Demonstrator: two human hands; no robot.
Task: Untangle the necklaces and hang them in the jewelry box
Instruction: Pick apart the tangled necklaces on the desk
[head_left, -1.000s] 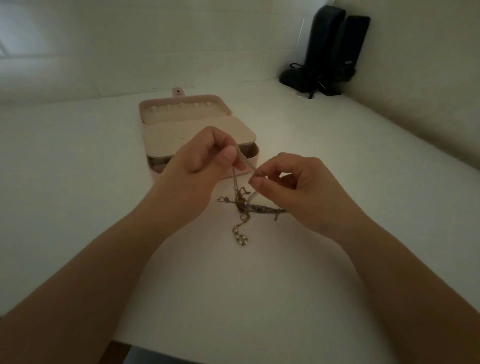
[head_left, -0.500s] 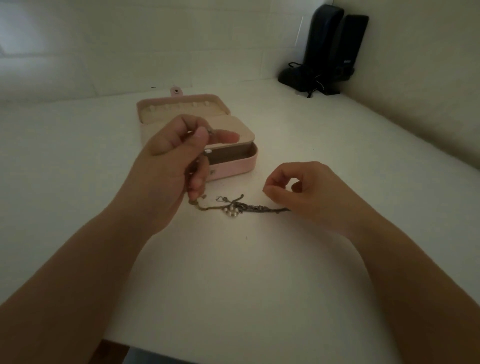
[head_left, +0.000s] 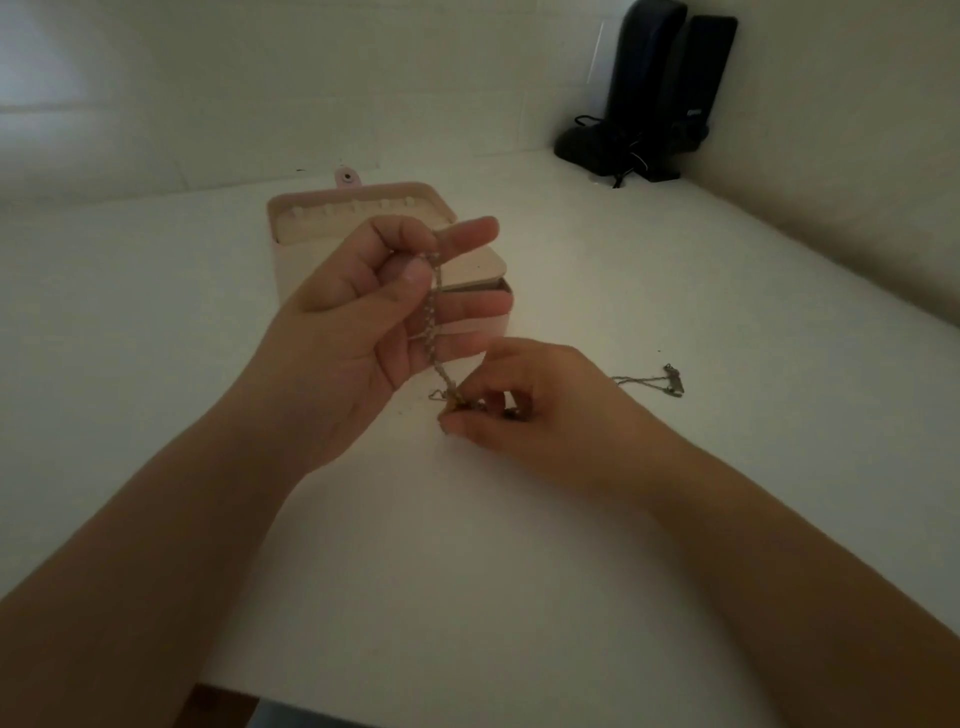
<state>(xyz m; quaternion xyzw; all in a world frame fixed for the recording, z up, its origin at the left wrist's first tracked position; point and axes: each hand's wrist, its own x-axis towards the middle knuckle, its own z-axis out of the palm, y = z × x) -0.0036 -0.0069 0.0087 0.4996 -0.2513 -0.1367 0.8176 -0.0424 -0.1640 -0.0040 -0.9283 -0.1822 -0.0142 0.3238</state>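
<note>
A pink jewelry box (head_left: 291, 228) stands open on the white table, its lid laid back with a row of hooks showing. In front of it my left hand (head_left: 363, 332) is raised, palm toward me, pinching a pale beaded necklace (head_left: 432, 317) between thumb and index finger. The chain hangs down to a tangle of necklaces (head_left: 457, 402) on the table. My right hand (head_left: 524, 410) rests on the table and pinches that tangle with its fingertips. A loose chain end with a clasp (head_left: 660, 382) lies to the right of my right hand.
Two black speakers (head_left: 660, 88) with cables stand in the far right corner against the wall. The white table's near edge (head_left: 291, 696) runs below my forearms. Walls close the table at the back and right.
My left hand turned palm up and lifted the beaded necklace higher. My right hand moved left and down onto the tangle and took hold of it. A chain end now trails right.
</note>
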